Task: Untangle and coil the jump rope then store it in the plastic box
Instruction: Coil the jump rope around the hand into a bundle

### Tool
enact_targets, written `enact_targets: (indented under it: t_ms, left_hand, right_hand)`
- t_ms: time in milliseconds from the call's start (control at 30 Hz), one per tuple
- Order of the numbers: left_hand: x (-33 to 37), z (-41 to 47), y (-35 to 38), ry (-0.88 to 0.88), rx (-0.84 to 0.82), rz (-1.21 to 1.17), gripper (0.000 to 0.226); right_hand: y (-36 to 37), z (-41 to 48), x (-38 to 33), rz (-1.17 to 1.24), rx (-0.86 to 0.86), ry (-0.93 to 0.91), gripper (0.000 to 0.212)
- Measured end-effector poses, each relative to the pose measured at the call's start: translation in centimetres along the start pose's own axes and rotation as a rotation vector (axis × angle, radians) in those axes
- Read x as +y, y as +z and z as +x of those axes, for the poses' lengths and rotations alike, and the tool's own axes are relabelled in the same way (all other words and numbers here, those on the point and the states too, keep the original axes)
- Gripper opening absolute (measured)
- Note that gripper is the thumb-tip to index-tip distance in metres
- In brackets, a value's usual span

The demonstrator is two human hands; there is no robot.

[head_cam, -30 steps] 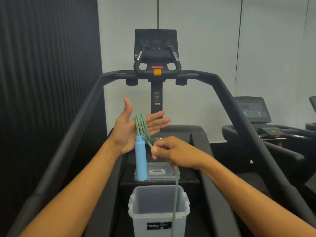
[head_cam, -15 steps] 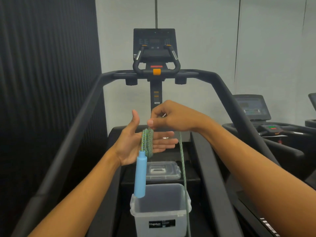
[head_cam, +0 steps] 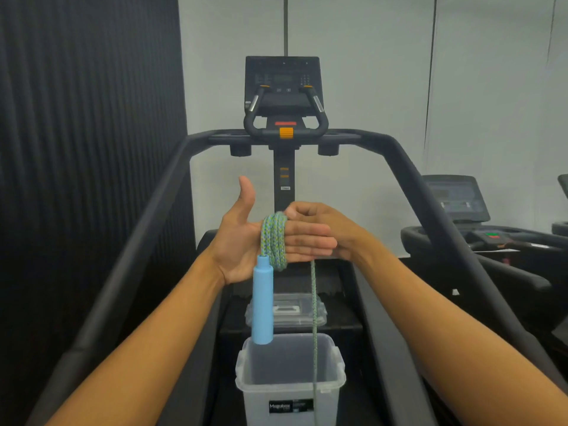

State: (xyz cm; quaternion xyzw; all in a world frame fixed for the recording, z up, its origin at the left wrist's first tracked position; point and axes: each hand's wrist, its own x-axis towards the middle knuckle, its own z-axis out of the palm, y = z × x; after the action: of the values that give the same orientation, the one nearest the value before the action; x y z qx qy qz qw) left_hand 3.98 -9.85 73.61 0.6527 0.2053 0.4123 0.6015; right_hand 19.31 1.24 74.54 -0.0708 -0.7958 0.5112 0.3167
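My left hand [head_cam: 246, 241] is held flat, palm toward me, thumb up, with several turns of the green-blue jump rope [head_cam: 273, 241] wound around its fingers. A light blue handle [head_cam: 262, 305] hangs straight down from the coil. My right hand [head_cam: 325, 222] is behind the left fingers, pinching the rope at the top of the coil. The free strand [head_cam: 313, 327] drops from there past the open translucent plastic box [head_cam: 336, 361] below and out of the picture. The other handle is out of view.
The box stands on a treadmill belt, with its clear lid [head_cam: 319, 312] lying just beyond it. Black handrails [head_cam: 147, 229] run on both sides up to the console [head_cam: 282, 87]. Another treadmill [head_cam: 479, 235] is at the right; a dark ribbed wall stands at the left.
My right hand rose from below the left hand, went over its top, and now sits behind the fingers, laying another turn of rope on the coil. The left hand has stayed nearly still.
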Motion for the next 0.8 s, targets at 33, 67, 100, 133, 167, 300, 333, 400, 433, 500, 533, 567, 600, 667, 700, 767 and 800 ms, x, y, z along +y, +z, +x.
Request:
enact_targets:
  t_ms: [33,67,100,133,167,300,333,400,433,500,533,567,600,667,700,767,800]
  left_hand:
    - [0.0,0.1,0.1,0.016,0.009,-0.002,0.129]
    - [0.1,0.2,0.3,0.030,0.015,0.016,0.128]
    - [0.2,0.2,0.4,0.045,0.017,0.042,0.128]
    - [0.2,0.2,0.5,0.060,0.013,0.061,0.128]
    - [0.2,0.2,0.5,0.068,0.008,0.062,0.128]
    - [0.2,0.0,-0.2,0.072,0.014,0.003,0.127]
    - [0.2,-0.1,-0.3,0.077,0.021,-0.005,0.126]
    - [0.2,-0.1,-0.6,0.089,0.043,0.014,0.125]
    - [0.2,-0.1,-0.7,0.099,0.061,0.040,0.124]
    - [0.3,0.0,-0.9,0.118,0.105,0.081,0.124]
    - [0.4,0.1,-1.0,0.124,0.126,0.092,0.124]
    - [0.5,0.1,-1.2,0.126,0.146,0.101,0.124]
    - [0.5,0.1,-1.4,0.126,0.165,0.107,0.123]
    - [0.5,0.1,-1.8,0.120,0.203,0.122,0.121]
    - [0.5,0.0,-2.0,0.116,0.222,0.135,0.121]
    - [0.4,-0.1,-2.3,0.107,0.265,0.167,0.120]
    - [0.4,-0.2,-2.5,0.102,0.286,0.178,0.120]
  right_hand:
    - [0.1,-0.2,0.5,0.062,0.000,0.010,0.023]
    - [0.4,-0.5,1.0,0.114,0.011,0.022,0.023]
    - [0.7,-0.7,1.6,0.139,0.036,0.029,0.025]
    - [1.2,-0.8,2.1,0.142,0.070,0.030,0.029]
    - [1.7,-0.9,2.6,0.128,0.099,0.025,0.030]
    - [3.1,-1.4,4.2,-0.013,0.092,0.041,0.037]
    - [3.2,-1.7,4.4,-0.046,0.072,0.061,0.037]
    - [3.5,-2.4,5.0,-0.072,0.020,0.092,0.028]
    - [3.8,-2.7,5.4,-0.091,0.002,0.101,0.026]
    - [4.3,-3.4,6.0,-0.173,-0.026,0.106,0.028]
    - [4.6,-3.7,6.1,-0.218,-0.041,0.103,0.029]
    - [5.0,-4.0,6.1,-0.269,-0.056,0.097,0.030]
    - [5.3,-4.3,5.9,-0.328,-0.072,0.090,0.030]
    - [5.6,-4.7,5.0,-0.456,-0.094,0.077,0.028]
    - [5.7,-4.8,4.4,-0.505,-0.102,0.068,0.027]
    - [5.8,-5.0,2.9,-0.584,-0.121,0.043,0.025]
    - [5.9,-5.2,2.1,-0.613,-0.123,0.031,0.025]
